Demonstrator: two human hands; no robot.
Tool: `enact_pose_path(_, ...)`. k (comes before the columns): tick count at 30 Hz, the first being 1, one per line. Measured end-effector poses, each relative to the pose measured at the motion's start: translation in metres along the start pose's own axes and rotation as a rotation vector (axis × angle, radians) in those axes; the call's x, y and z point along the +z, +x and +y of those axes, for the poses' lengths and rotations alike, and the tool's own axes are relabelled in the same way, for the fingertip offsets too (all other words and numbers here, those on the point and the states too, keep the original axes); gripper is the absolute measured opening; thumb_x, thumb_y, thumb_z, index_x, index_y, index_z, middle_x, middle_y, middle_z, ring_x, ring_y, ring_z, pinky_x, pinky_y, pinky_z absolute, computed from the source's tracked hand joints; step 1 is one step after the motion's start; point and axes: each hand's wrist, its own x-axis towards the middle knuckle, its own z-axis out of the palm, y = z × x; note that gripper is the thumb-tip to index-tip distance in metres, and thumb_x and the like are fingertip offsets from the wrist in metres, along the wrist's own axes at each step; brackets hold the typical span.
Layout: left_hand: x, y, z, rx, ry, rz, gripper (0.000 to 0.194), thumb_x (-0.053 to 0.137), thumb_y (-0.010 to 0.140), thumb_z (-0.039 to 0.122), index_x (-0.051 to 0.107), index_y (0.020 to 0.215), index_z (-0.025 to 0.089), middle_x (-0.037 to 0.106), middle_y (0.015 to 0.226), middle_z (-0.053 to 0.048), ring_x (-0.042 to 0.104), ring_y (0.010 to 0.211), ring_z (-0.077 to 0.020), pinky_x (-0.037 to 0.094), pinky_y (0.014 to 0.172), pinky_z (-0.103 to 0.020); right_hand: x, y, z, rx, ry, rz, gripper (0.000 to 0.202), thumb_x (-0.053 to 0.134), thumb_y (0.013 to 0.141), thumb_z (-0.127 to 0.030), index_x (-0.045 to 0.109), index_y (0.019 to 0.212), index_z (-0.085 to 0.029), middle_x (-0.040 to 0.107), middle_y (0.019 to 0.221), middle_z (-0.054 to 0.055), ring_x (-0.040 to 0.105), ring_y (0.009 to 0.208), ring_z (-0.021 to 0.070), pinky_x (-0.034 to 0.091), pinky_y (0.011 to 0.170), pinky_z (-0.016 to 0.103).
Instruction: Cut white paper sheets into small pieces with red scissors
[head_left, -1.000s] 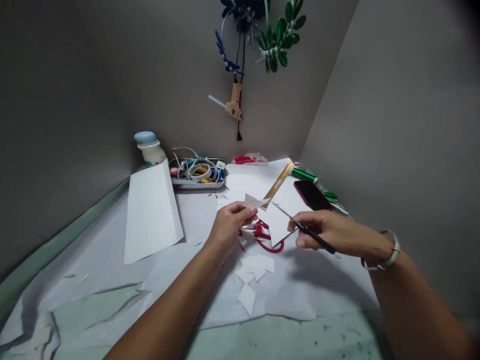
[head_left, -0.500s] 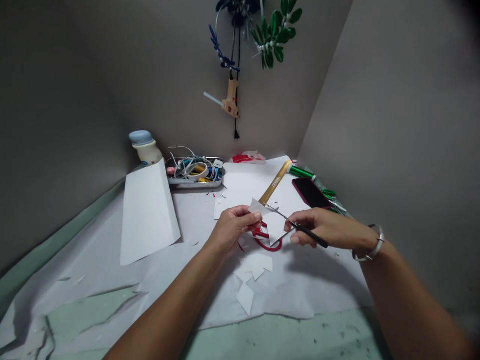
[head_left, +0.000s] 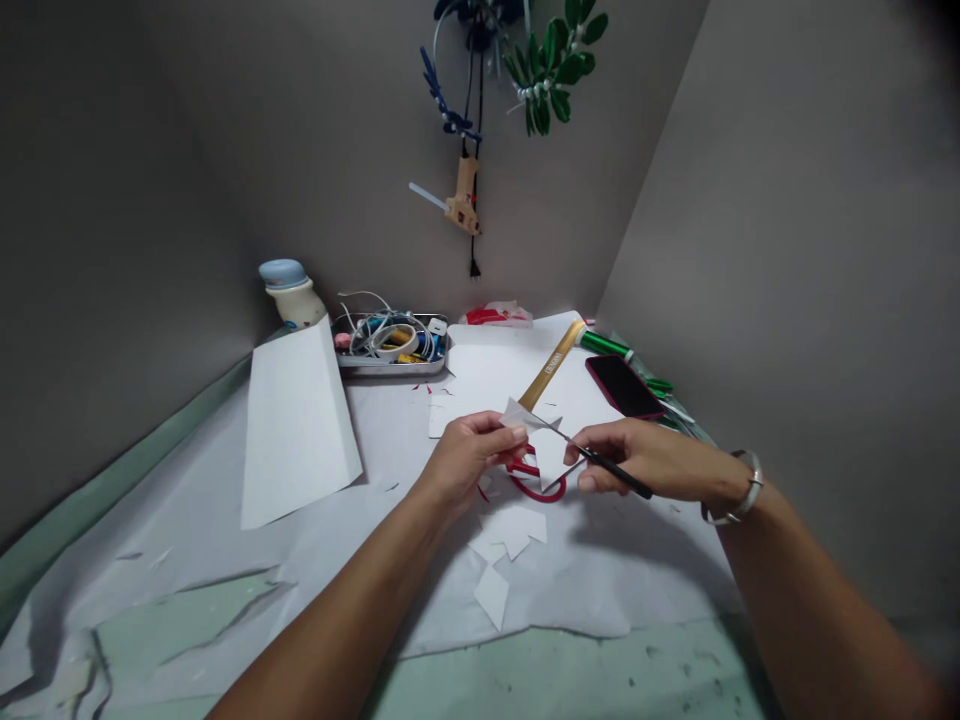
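No word, brand or number can be read for certain. A short line of pale lettering runs lengthwise along the gold strip [head_left: 552, 366], too small to make out. The cream jar [head_left: 300, 302] bears little coloured marks near its base, too blurred to tell as print or picture.

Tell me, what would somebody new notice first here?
Probably the green leaves hanging high against the wall, with a tan glue gun dangling lower, to their left. Then, mid-picture, the left hand pinches white paper, and the right hand holds a black-handled tool at it.
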Motion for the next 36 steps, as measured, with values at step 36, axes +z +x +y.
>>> enact_pose_path(36,-0.0034,0.0016,0.0004,-0.047,-0.032,0.017,0.019,0.076,0.065,0.025,0.062,0.066,0.012,0.062,0.068,-0.003,0.057,0.063,-0.0101,0.043,0.067,-0.025,0.0058,0.0070,0.0082,-0.021,0.063,0.043,0.035,0.063,0.075,-0.051,0.063,0.092,-0.020,0.047,0.063,-0.004,0.037,0.054,0.0091,0.029,0.049,0.023)
